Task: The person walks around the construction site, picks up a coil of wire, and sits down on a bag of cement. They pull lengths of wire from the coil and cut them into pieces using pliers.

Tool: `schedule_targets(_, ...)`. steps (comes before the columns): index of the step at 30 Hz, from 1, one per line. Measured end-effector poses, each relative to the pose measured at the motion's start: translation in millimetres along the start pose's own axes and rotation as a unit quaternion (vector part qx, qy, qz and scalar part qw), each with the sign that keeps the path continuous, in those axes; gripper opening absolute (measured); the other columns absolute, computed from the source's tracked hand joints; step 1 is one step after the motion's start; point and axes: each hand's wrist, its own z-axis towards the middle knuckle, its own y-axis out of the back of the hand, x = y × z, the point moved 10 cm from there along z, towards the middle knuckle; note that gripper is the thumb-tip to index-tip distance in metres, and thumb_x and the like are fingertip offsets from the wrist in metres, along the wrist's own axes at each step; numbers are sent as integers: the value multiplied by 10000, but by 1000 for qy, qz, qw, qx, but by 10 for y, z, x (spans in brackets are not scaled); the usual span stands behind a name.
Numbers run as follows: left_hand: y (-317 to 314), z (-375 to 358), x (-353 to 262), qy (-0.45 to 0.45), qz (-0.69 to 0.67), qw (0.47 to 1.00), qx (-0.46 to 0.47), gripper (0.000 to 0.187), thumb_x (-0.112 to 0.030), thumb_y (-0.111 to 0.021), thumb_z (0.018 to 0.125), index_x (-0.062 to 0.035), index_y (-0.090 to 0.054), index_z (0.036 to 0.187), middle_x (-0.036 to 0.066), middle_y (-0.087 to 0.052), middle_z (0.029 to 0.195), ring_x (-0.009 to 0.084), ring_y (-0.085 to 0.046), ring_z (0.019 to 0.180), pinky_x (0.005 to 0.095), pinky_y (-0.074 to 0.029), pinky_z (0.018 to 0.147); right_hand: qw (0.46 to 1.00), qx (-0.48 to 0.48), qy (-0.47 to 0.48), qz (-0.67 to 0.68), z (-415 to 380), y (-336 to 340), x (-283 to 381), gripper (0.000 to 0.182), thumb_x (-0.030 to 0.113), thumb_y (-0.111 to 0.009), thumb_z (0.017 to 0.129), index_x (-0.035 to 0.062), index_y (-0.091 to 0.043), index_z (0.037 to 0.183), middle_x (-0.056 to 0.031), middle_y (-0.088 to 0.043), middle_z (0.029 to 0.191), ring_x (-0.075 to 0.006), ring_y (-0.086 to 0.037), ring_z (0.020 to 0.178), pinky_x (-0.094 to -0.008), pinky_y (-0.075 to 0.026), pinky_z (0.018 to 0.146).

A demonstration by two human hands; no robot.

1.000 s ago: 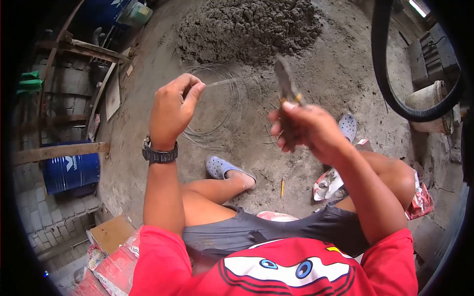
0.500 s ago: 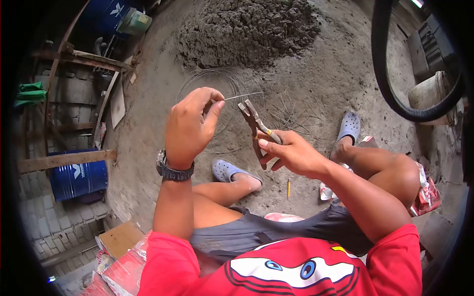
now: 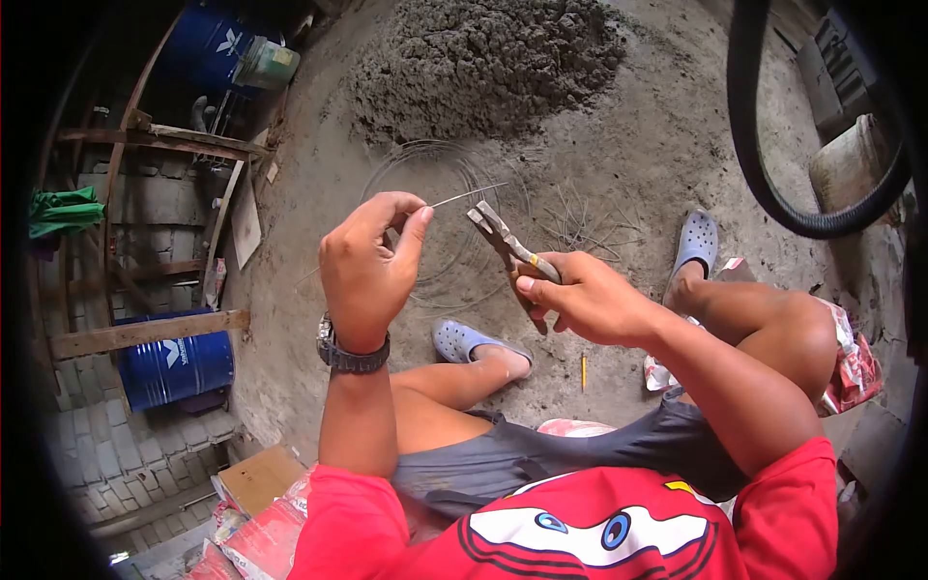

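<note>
My left hand [image 3: 372, 271] pinches a short, thin wire [image 3: 474, 192] between thumb and forefinger. The wire's free end sticks out to the right, just above the pliers' jaws. My right hand [image 3: 599, 298] is wrapped round the handles of a pair of pliers [image 3: 505, 242], whose jaws point up and left. A small gap seems to separate jaws and wire. On the ground beyond my hands lies a coil of wire [image 3: 430, 145], partly hidden by my left hand. Several loose wire pieces [image 3: 580, 227] are scattered to its right.
A heap of wet grey mortar [image 3: 483, 68] lies ahead. A yellow pencil-like stick [image 3: 583, 372] rests between my feet. Blue drums [image 3: 179, 358] and a wooden frame [image 3: 145, 333] stand at left. A black hose [image 3: 749, 126] loops at upper right before a bucket [image 3: 851, 164].
The pliers' handles and jaws have come closer together. My left hand has lowered slightly with the wire. The whole view has shifted a little, with the surroundings now further right.
</note>
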Motion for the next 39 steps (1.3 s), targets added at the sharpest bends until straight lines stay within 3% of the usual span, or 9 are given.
schedule_targets(8, -86, -27, -107, -24, 28, 999, 38, 68, -89, -787, 941, -31, -770, 973, 52, -740, 782, 81, -547, 565, 262, -418, 538, 997, -41, 21, -64, -42, 114, 199, 402, 331, -559, 1086, -15, -587, 882, -159, -595, 690, -323, -583, 660, -479, -464, 684)
schedule_targets(10, 9, -15, -10, -15, 33, 998, 46, 66, -87, -784, 945, -26, -770, 968, 48, -735, 775, 76, -541, 570, 260, -417, 540, 994, -87, 24, -67, -41, 209, 137, 381, 382, -606, 1082, 37, -633, 921, 12, -523, 678, -89, -485, 634, -324, -390, 566)
schedule_targets(17, -103, -11, -57, -21, -23, 999, 29, 75, -77, -766, 965, -3, -753, 970, 40, -712, 765, 56, -525, 594, 254, -414, 553, 997, -59, 27, 29, -32, 75, 131, 343, 339, -589, 1097, 19, -633, 982, 13, -533, 657, -94, -474, 560, -331, -385, 529)
schedule_targets(19, -153, -10, -99, -20, -28, 999, 33, 71, -72, -765, 964, -3, -750, 972, 43, -713, 768, 57, -525, 595, 255, -413, 552, 997, -59, 44, -22, -78, 41, 268, 400, 339, -578, 1076, -24, -606, 911, -215, -634, 727, -421, -627, 717, -520, -466, 712)
schedule_targets(22, -206, -13, -146, -26, -31, 999, 36, 68, -66, -763, 963, -1, -748, 974, 50, -716, 773, 64, -540, 604, 257, -422, 559, 996, -68, 54, -30, -98, 42, 311, 392, 343, -580, 1071, -24, -623, 938, -234, -656, 753, -450, -653, 762, -531, -471, 722)
schedule_targets(26, -258, -18, -143, -41, -35, 998, 32, 70, -61, -764, 960, 3, -753, 986, 65, -728, 790, 89, -591, 633, 267, -453, 585, 991, -84, 64, -83, -116, 89, 307, 362, 351, -588, 1087, 7, -631, 981, -67, -550, 653, -181, -540, 608, -406, -431, 608)
schedule_targets(31, -291, -5, -180, -43, -36, 998, 35, 88, -46, -760, 940, -23, -771, 1024, 114, -773, 915, 207, -723, 724, 316, -540, 638, 991, -89, 36, -99, -182, 147, 359, 382, 345, -580, 1063, -21, -666, 997, -280, -697, 846, -491, -684, 903, -583, -489, 812)
schedule_targets(37, -313, -5, -155, -22, -46, 997, 53, 117, -35, -746, 958, -19, -784, 1068, 110, -785, 957, 171, -718, 774, 292, -537, 684, 992, -87, 25, -86, -194, 158, 356, 370, 345, -580, 1062, -8, -684, 1028, -278, -710, 881, -494, -686, 926, -580, -498, 829)
schedule_targets(39, -324, -9, -130, -11, -46, 997, 61, 124, -32, -739, 973, -5, -785, 1084, 99, -788, 966, 146, -703, 786, 279, -536, 716, 989, -107, 70, -80, -175, 159, 340, 351, 341, -598, 1078, 2, -638, 997, -113, -578, 662, -242, -528, 616, -452, -431, 629)
